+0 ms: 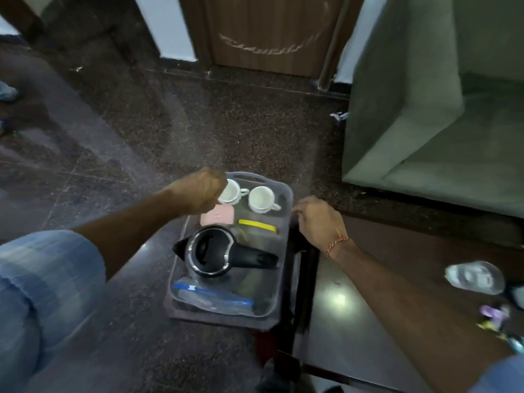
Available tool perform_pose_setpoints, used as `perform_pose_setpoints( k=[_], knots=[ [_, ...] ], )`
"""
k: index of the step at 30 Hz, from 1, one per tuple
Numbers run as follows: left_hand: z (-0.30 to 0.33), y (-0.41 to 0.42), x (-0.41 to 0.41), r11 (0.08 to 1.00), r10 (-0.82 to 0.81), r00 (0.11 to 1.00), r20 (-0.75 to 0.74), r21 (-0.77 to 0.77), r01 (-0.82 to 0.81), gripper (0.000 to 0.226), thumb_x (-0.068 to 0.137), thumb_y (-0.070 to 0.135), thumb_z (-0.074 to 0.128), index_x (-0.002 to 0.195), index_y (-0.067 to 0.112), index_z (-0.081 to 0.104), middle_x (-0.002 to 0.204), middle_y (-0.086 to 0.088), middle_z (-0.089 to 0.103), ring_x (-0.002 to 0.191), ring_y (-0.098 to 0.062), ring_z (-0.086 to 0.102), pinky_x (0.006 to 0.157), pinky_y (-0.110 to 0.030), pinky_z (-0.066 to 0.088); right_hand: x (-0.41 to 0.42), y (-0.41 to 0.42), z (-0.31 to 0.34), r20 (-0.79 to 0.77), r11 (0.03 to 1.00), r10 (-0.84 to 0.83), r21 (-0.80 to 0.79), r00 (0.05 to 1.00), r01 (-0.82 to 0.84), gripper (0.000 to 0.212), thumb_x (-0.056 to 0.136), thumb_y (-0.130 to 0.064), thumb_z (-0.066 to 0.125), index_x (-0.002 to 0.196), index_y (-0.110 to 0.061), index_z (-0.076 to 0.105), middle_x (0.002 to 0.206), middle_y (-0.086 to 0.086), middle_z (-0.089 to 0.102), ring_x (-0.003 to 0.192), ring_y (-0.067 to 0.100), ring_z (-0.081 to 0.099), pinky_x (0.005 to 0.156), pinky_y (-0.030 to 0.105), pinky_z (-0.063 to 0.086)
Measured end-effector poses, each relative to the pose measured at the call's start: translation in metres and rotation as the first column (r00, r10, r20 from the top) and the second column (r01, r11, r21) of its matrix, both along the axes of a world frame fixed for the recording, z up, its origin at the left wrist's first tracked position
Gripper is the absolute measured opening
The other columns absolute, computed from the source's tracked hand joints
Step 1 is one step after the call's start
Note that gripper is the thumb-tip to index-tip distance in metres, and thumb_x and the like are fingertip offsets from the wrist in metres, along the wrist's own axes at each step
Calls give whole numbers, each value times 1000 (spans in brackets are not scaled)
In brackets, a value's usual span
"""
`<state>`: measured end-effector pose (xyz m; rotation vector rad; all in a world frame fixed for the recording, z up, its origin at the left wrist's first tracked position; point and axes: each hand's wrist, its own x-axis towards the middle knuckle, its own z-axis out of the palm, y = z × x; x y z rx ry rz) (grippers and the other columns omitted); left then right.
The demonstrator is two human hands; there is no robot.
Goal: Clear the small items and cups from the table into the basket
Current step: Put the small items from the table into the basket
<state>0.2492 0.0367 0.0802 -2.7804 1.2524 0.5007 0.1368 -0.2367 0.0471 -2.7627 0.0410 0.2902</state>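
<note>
Left hand [200,191] curled into a loose fist over the far left corner of the basket [283,251], knuckles up, just beside a white cup [231,191] — whether anything is pinched inside, cannot tell. Right hand [317,219] palm down, fingers bent at the basket's right rim, thread band on the wrist; grip on the rim unclear. Both forearms stretched forward, blue sleeves pushed up.

In the basket: a second cup [262,199] beside the first, a pink packet [217,218], a yellow strip [256,224], a black kettle [211,252], a blue-striped bag [212,295].

Basket beside a dark glossy table [348,302] — crumpled clear plastic [475,277] and small colourful bits [496,319] at its right edge. Speckled dark stone floor [198,123], green sofa [439,109] right, wooden door [269,32] ahead.
</note>
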Motion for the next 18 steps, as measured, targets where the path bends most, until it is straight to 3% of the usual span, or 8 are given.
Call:
perform_pose_setpoints(
  k=[2, 4, 7, 11, 14, 18],
  knots=[
    [25, -38, -7, 982, -86, 995, 44, -164, 92, 12, 74, 1, 69, 83, 2, 62, 91, -18, 63, 86, -37, 62, 79, -38, 46, -31, -38, 13, 35, 986, -156, 56, 987, 154, 32, 88, -13, 52, 109, -23, 73, 124, -1, 63, 110, 22, 63, 92, 34, 54],
    [44, -85, -22, 953, -164, 986, 19, -255, 164, 15, 69, -2, 72, 73, 4, 59, 81, -18, 61, 76, -39, 63, 73, -38, 45, -69, -79, 20, 33, 961, -272, 53, 962, 270, 32, 88, -12, 52, 110, -22, 72, 124, 0, 63, 107, 23, 64, 90, 36, 55],
    [50, -165, -61, 926, -212, 977, -34, -328, 189, 9, 76, 4, 70, 81, 3, 62, 100, -23, 64, 97, -41, 62, 86, -40, 43, -130, -143, 24, -38, 920, -391, -2, 920, 391, 35, 85, -5, 54, 112, -19, 72, 123, 4, 65, 109, 25, 64, 94, 36, 53],
    [30, -258, -125, 891, -312, 943, -117, -381, 248, 22, 83, 13, 70, 102, 5, 64, 127, -19, 57, 120, -36, 50, 100, -35, 35, -206, -217, 25, -47, 854, -521, -19, 852, 521, 35, 83, -2, 57, 111, -15, 73, 121, 9, 67, 110, 27, 64, 95, 34, 50],
    [11, -312, -168, 880, -380, 908, -178, -373, 295, 26, 90, 23, 64, 113, 13, 60, 140, -12, 48, 130, -28, 41, 104, -29, 29, -246, -258, 28, 3, 782, -623, 15, 782, 623, 28, 87, -9, 55, 106, -12, 75, 115, 15, 70, 107, 32, 66, 95, 36, 49],
    [-13, -376, -215, 887, -420, 872, -252, -316, 336, 29, 91, 26, 63, 118, 19, 58, 145, -5, 45, 134, -21, 37, 104, -27, 34, -283, -308, 23, -40, 751, -659, 7, 751, 660, 31, 86, -10, 51, 108, -11, 74, 114, 17, 68, 108, 36, 63, 102, 46, 46]
  ],
)
